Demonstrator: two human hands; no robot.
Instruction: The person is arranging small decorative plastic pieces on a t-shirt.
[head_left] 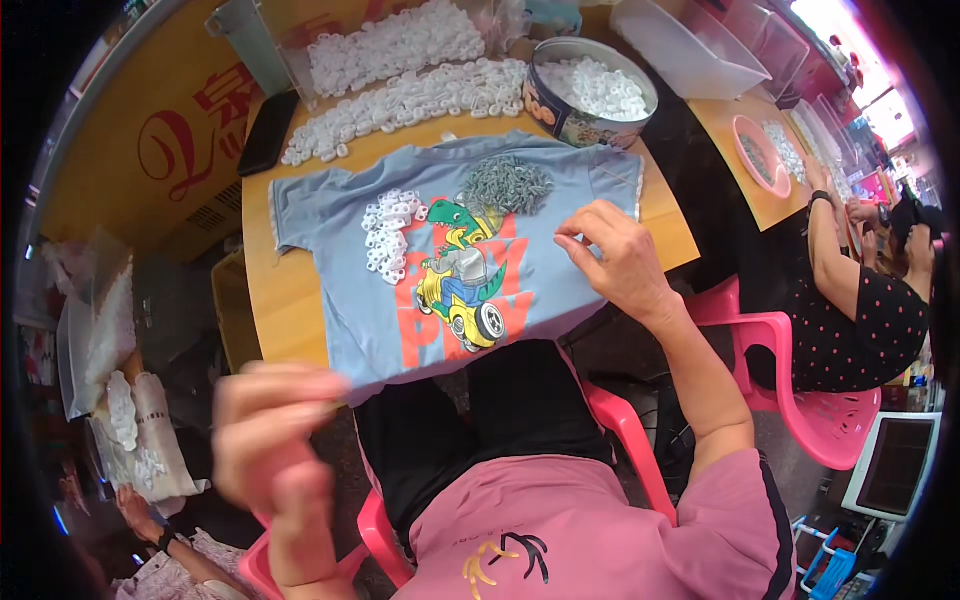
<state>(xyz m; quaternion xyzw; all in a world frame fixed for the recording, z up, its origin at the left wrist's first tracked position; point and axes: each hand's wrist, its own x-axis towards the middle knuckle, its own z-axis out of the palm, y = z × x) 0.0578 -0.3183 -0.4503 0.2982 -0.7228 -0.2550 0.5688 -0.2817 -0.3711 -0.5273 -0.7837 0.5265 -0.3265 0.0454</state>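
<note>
Cloth of a blue-grey short-sleeved T-shirt (548, 285) with a colourful cartoon dinosaur print (465, 275) lies spread on a pale wooden table (285, 290), its hem toward the person. Two heaps rest on it: a roundish mound of slender grey-green pieces (507, 184) at the print's far right corner, and a pile of small white plastic pieces (388, 235) left of the print, its long axis running away from the person. The bare right hand (625, 258) hangs over the shirt's right side, thumb and forefinger brought close; the grey-green mound lies just ahead and to the left of those fingertips, so this hand is clearly nearer to it. Well apart, the bare left hand (275, 430) is blurred beside the shirt's near left corner, the white pile ahead and to its right. Whether either hand grips anything, I cannot tell.
</note>
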